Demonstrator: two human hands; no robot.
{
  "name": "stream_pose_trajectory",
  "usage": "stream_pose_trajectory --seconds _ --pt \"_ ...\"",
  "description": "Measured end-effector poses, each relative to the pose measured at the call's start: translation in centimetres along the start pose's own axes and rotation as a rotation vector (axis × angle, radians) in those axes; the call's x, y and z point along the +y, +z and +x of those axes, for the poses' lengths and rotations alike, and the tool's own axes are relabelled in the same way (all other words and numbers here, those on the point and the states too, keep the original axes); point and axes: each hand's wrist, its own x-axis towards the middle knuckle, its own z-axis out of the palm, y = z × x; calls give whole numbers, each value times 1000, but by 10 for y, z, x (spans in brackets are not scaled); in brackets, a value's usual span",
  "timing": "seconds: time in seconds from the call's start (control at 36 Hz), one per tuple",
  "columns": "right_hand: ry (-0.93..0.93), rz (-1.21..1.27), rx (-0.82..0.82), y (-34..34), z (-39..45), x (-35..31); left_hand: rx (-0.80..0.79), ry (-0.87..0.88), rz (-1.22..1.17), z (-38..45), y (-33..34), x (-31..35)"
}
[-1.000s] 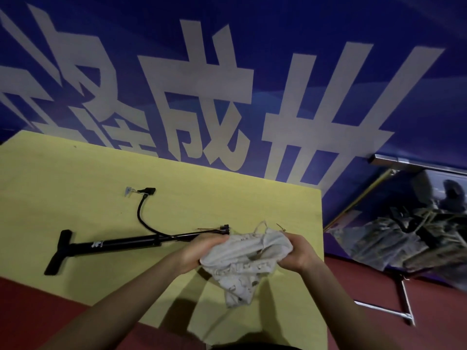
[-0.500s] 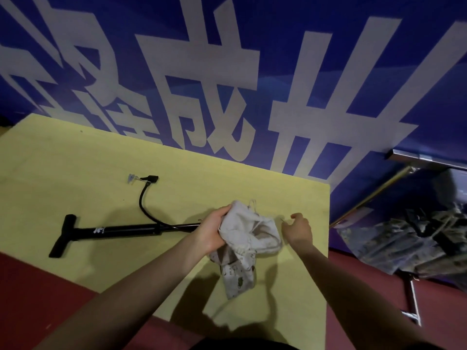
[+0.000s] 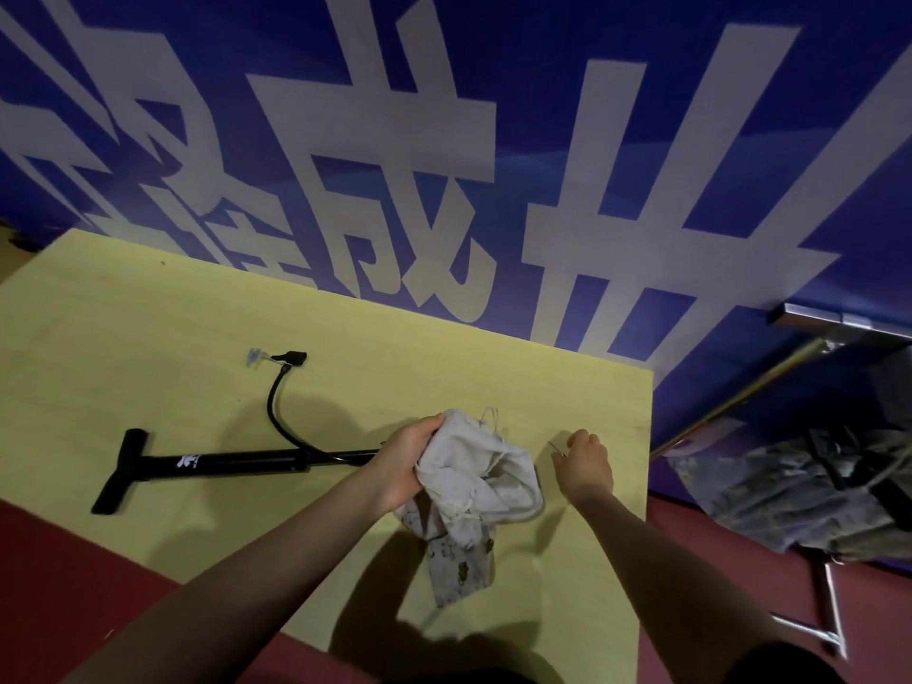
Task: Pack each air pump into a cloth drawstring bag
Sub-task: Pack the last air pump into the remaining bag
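**Bag bunched in one hand, pump lying flat on the table**

The person stands at a yellow table (image 3: 148,338) set against a blue banner (image 3: 543,140) with big white characters. The left hand (image 3: 407,459) grips the gathered mouth of a pale cloth drawstring bag (image 3: 486,478), fingers curled round the fabric; the printed lower end of the bag hangs down onto the tabletop. The right hand (image 3: 585,459) is just beside the bag but apart from the cloth, fingers curled in, pinching what looks like a thin cord; it is too fine to be sure. The black air pump (image 3: 232,461) lies flat to the left, T-handle toward the near left edge, its far end hidden behind the left hand, its hose (image 3: 274,412) looping away toward the banner
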Motion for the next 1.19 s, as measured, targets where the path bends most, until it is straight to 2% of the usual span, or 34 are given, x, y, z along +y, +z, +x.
stream_pose_trajectory --seconds 0.14,0.28,0.39,0.47,0.61,0.64,0.69,0.78,0.86,1.0,1.19 --pt "-92 -131 -25 -1 5 2 7 35 56 -6 -5 -1" --pt "-80 -250 -142 -7 10 -5 6 40 68 -12 -16 -7" --pt "-69 -194 -223 -9 7 -8 -12 34 69 -14 -24 -11" --pt "-148 -60 -247 -12 -6 -17 -9 43 67 -19 -28 -12" --pt "-304 499 75 -24 -58 -59 28 38 51 -25 -32 -14" --pt "-359 570 81 -26 -72 -70 42 43 50 -27 -31 -13" --pt "-475 663 -7 -28 -99 -88 64 59 41 -29 -30 -13" --pt "-619 579 -153 -14 -123 -104 49 74 1 -35 -30 -14" --pt "-582 455 -227 5 -124 -108 34 77 -74 -42 -31 -12" --pt "-431 131 -137 24 -117 -99 19 107 -85 -57 -47 -6" --pt "-516 -42 -113 15 -125 -104 -52 115 -74 -72 -72 -18"
